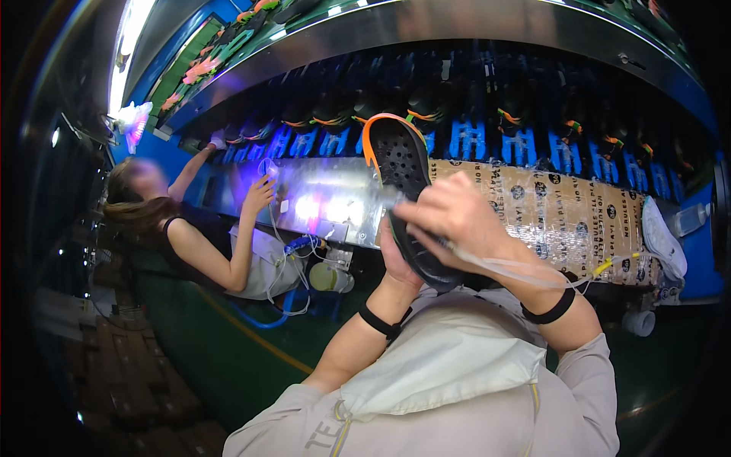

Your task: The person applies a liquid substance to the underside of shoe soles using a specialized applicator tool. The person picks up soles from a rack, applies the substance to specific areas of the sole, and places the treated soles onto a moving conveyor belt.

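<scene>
Looking down from the head camera, I have a black perforated clog [400, 161] with an orange strap [367, 145] held up before the body, tilted, its strap end toward the desk [346, 196] and its dark far end close to the lap. The left hand [400, 257] grips the clog low along its left side. The right hand [453, 217] is curled closed over the clog around what seems to be a slim tool [389, 196]; that is blurred, so I can't tell whether its tip touches the clog. A clear tube [525, 276] trails from this hand along the forearm. A black band [381, 321] circles the left forearm, and another sits on the right. I see bare metal on the desk's left part and a printed cardboard cover [525, 206] on its right. Behind runs a row of blue holders [467, 140] carrying dark footwear with orange and green trim. At the right end are a white cloth [662, 238] and a clear container [691, 219]. To the left, a co-worker [199, 247] reaches one hand toward the row and holds the other raised near a thin tube.
</scene>
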Motion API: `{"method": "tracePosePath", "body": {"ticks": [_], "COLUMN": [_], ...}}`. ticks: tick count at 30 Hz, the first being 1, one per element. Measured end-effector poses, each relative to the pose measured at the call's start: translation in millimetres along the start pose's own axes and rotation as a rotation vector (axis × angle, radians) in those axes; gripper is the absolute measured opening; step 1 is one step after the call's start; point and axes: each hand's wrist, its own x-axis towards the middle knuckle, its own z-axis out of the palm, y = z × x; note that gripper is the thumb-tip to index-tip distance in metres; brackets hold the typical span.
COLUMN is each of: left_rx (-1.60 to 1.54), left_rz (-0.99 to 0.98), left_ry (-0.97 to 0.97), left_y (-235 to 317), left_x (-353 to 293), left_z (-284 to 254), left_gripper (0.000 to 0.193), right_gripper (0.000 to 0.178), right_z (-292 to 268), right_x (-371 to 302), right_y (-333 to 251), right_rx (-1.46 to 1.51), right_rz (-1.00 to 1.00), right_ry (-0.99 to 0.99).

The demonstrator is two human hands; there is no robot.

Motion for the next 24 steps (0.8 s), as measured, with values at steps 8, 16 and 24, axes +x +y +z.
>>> {"method": "tracePosePath", "body": {"ticks": [8,16,24], "left_rx": [0.133,0.081,0.037], "left_rz": [0.094,0.032,0.016], "left_ry": [-0.088,-0.247,-0.366], "left_y": [13.8,27.7,44.1], "left_x": [2.0,11.4,19.8], "left_z": [4.4,36.9,54.6], "left_gripper": [0.076,0.095,0.104], "right_gripper": [0.027,0.032,0.036], "right_z": [-7.9,-17.5,-32.2], "right_x": [-1.4,-1.5,3.2], "right_y": [-7.0,-12.9,-20.7], "right_rx": [0.056,0.098,0.215], "right_rz": [-0.069,-0.064,-0.02], "right_ry": [-0.048,-0.127,-0.178]}}
